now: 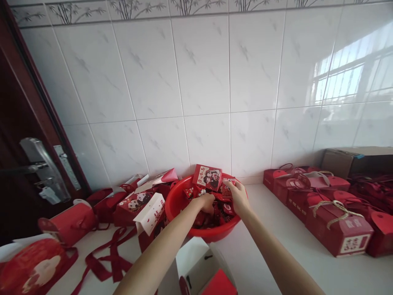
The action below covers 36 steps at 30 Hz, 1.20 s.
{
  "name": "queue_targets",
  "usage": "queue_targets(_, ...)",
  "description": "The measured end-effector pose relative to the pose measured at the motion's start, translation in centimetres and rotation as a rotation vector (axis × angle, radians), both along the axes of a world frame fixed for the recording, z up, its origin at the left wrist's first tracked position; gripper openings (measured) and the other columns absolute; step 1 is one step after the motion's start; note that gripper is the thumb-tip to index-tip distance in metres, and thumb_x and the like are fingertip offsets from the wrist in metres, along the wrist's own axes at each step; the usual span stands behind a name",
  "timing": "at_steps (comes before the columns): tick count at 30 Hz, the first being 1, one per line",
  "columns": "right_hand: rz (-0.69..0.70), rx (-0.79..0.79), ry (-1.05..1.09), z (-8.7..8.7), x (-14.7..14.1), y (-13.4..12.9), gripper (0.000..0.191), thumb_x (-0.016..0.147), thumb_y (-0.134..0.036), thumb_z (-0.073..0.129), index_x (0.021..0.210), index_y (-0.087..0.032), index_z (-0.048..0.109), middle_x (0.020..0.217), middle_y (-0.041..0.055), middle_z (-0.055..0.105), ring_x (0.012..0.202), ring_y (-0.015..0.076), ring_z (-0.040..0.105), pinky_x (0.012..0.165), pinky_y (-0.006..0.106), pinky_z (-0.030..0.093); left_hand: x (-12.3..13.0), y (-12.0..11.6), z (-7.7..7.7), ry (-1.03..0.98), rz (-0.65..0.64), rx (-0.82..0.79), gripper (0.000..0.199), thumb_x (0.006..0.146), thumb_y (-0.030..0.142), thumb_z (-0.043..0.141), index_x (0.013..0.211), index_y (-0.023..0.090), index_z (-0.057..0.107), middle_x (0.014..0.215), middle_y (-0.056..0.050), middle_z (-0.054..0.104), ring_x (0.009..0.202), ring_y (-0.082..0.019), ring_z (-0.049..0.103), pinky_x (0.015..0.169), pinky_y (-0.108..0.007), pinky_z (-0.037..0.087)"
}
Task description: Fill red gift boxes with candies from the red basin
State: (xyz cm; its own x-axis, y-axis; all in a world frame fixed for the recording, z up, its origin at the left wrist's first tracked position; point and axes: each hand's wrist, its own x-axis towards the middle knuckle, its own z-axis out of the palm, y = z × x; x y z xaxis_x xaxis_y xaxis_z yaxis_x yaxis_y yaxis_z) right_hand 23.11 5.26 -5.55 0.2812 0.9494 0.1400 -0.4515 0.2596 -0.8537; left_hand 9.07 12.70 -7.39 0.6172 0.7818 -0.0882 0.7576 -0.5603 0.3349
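A red plastic basin (175, 205) filled with small red wrapped packets (225, 208) stands on the white surface against the wall. My left hand (207, 203) reaches down into it, fingers curled among the packets; whatever they grip is hidden. At the basin's right side, my right hand (238, 194) pinches a small red printed packet (227, 183) between thumb and fingers. A red box with a cartoon couple (209, 177) leans at the back rim. Below the basin, close to me, an opened box (196, 262) with a white inside stands between my forearms.
Several red gift boxes, some with unfolded flaps (150, 213), lie on the left beside dark red ribbon (106, 262). Closed red boxes with rope handles (339, 221) line the right, near a cardboard box (353, 164). A dark door (27, 123) borders the left; the tiled wall (205, 82) rises behind.
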Motion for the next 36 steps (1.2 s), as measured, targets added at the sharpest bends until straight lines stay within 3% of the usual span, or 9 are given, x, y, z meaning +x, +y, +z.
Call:
queue_targets(3,0.004,-0.026,0.0,0.3,0.0,-0.3,0.026,0.062,-0.039,0.079,0.071,-0.019,0.064,0.065,0.0015,0.069,0.057,0.0176,0.065,0.056,0.03,0.054,-0.2,-0.1,0.9,-0.027,0.001,-0.169,0.041,0.046,0.014,0.08,0.086,0.023,0.076,0.094,-0.003,0.079,0.092,-0.028,0.071,0.081,-0.033,0.056)
queue_targets(7,-0.019,-0.051,-0.032,0.5,0.0,-0.6,0.026,0.061,-0.037,0.078,0.069,-0.019,0.061,0.061,-0.0004,0.067,0.054,0.0155,0.061,0.052,0.028,0.051,-1.0,-0.2,2.4,-0.388,0.089,-0.402,0.032,0.047,0.012,0.078,0.078,0.018,0.074,0.077,-0.001,0.076,0.081,-0.024,0.071,0.076,-0.031,0.056)
queue_targets(11,-0.056,-0.064,0.013,0.4,0.0,-0.3,0.024,0.059,-0.032,0.077,0.069,-0.019,0.06,0.062,-0.0014,0.067,0.057,0.0159,0.063,0.054,0.027,0.052,-1.4,-0.6,3.6,-0.778,0.256,-0.434,0.034,0.044,0.008,0.08,0.077,0.015,0.071,0.068,-0.001,0.073,0.068,-0.021,0.068,0.066,-0.03,0.054)
queue_targets(16,-0.053,-0.073,0.054,0.3,0.0,-0.1,0.022,0.056,-0.026,0.075,0.069,-0.02,0.059,0.062,-0.0012,0.068,0.059,0.0173,0.065,0.056,0.028,0.054,-1.2,-1.4,4.4,-1.062,0.313,-0.429,0.037,0.041,0.008,0.084,0.073,0.016,0.067,0.071,-0.001,0.073,0.07,-0.019,0.067,0.071,-0.031,0.054)
queue_targets(23,-0.02,-0.101,0.055,0.6,-0.1,-0.5,0.021,0.056,-0.023,0.074,0.069,-0.02,0.057,0.061,-0.0018,0.068,0.055,0.0162,0.065,0.051,0.027,0.053,-1.1,-1.6,4.6,-1.18,0.298,-0.477,0.038,0.041,0.017,0.089,0.074,0.015,0.071,0.072,-0.002,0.073,0.066,-0.017,0.067,0.067,-0.029,0.053)
queue_targets(31,0.06,-0.01,0.015,0.1,0.1,-0.5,0.036,0.052,-0.024,0.084,0.082,-0.018,0.065,0.074,0.0039,0.076,0.064,0.0219,0.071,0.058,0.033,0.06,-1.0,-2.5,5.3,-1.187,0.176,-0.539,0.044,0.04,0.022,0.095,0.077,0.014,0.073,0.08,-0.006,0.076,0.08,-0.023,0.071,0.083,-0.036,0.056)
queue_targets(36,0.054,-0.018,0.012,0.1,0.2,-0.5,0.036,0.051,-0.022,0.085,0.081,-0.017,0.066,0.072,0.0043,0.076,0.064,0.0229,0.072,0.059,0.035,0.061,-1.1,-2.1,5.1,-1.196,0.19,-0.595,0.043,0.058,0.04,0.09,0.088,0.014,0.073,0.084,-0.007,0.076,0.079,-0.023,0.071,0.076,-0.033,0.055)
